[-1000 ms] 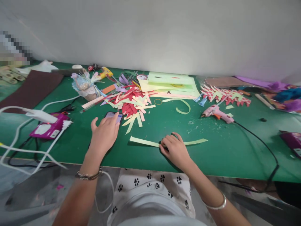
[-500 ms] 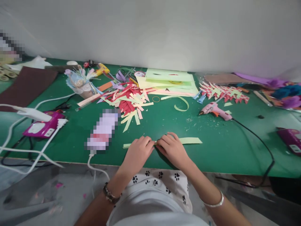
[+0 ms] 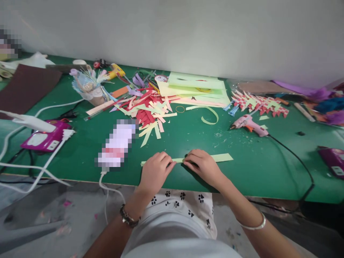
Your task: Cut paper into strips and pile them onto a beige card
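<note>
A pale green paper strip [image 3: 223, 157] lies lengthwise near the front edge of the green table [image 3: 258, 175]. Toward its left end, my left hand [image 3: 158, 167] pinches it, fingers bent over the paper. My right hand [image 3: 202, 164] grips the same strip farther right, thumb and fingertips together. A short stretch of narrow, seemingly folded paper shows between the hands. The right end is wider and lies flat; parts of the strip are hidden under my fingers.
Red, yellow and pink paper strips [image 3: 146, 116] are heaped beyond my hands, beside green paper sheets [image 3: 199, 84]. A pink glue gun [image 3: 249, 124] lies to the right, its cord over the table edge. A blurred phone [image 3: 116, 143] and purple power block [image 3: 48, 136] sit left.
My right hand has slid rightward along the paper strip, away from my left hand. More of the narrow paper shows between them. The view has shifted slightly.
</note>
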Action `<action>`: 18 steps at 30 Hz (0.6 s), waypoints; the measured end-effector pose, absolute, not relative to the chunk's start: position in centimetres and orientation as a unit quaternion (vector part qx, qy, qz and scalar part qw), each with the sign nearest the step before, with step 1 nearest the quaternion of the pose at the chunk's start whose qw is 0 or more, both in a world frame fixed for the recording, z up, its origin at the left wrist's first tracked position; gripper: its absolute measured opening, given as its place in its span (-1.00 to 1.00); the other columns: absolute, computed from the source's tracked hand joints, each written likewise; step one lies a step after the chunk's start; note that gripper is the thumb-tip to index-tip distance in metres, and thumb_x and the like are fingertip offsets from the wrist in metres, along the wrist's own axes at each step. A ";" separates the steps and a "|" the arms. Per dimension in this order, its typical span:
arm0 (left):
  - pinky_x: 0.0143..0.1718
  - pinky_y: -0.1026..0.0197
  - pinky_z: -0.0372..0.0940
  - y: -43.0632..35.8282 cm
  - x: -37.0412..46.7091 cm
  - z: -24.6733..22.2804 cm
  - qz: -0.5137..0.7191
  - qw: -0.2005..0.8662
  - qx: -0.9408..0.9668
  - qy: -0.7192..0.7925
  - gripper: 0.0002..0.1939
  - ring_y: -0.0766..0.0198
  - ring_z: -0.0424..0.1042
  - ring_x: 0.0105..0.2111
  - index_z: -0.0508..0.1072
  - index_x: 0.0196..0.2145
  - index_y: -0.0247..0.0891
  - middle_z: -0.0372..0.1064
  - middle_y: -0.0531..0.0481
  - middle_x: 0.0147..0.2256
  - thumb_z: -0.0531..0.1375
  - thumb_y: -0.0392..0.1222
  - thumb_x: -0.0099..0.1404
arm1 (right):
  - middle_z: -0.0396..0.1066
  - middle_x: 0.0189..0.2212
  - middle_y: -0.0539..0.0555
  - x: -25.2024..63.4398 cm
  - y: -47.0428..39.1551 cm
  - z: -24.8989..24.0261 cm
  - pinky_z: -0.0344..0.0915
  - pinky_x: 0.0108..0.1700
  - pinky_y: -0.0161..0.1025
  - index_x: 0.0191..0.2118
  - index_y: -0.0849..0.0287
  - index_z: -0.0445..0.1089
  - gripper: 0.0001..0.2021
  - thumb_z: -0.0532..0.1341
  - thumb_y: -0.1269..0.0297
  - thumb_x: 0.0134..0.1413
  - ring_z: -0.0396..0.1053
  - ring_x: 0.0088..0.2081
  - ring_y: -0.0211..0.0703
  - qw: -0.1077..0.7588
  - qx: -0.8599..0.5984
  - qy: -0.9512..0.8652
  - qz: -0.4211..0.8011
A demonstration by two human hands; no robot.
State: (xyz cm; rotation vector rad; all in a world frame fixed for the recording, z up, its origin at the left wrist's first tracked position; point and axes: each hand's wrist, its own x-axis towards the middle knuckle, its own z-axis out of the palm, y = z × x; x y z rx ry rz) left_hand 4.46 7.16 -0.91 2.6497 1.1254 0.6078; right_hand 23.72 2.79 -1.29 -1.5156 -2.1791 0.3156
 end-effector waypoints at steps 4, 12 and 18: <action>-0.45 0.27 0.11 7.4 4.1 -0.9 0.203 0.099 0.890 0.397 -0.79 0.29 0.30 -0.42 0.34 -0.49 -0.25 0.34 0.04 -0.46 0.09 -0.16 0.28 | 0.32 -0.53 0.02 23.9 3.2 -1.6 0.07 -0.37 -0.30 -0.45 0.18 0.34 -0.76 0.07 0.22 0.18 0.24 -0.44 -0.24 0.206 -0.569 -0.792 0.082; -0.44 0.23 0.05 8.0 2.2 -0.7 0.175 0.066 0.877 0.443 -0.79 0.29 0.29 -0.49 0.33 -0.51 -0.25 0.34 0.07 -0.51 0.14 -0.14 0.24 | 0.26 -0.59 -0.03 23.9 3.5 -1.4 -0.05 -0.40 -0.32 -0.52 0.19 0.26 -0.75 0.13 0.19 0.13 0.18 -0.49 -0.28 0.149 -0.600 -0.785 0.044; -0.39 0.22 0.07 7.9 2.1 -0.7 0.164 0.069 0.865 0.469 -0.78 0.29 0.31 -0.48 0.33 -0.51 -0.25 0.36 0.07 -0.50 0.15 -0.11 0.23 | 0.26 -0.58 -0.03 23.7 3.8 -0.8 -0.08 -0.41 -0.32 -0.52 0.19 0.27 -0.74 0.12 0.19 0.14 0.18 -0.49 -0.29 0.116 -0.611 -0.781 0.049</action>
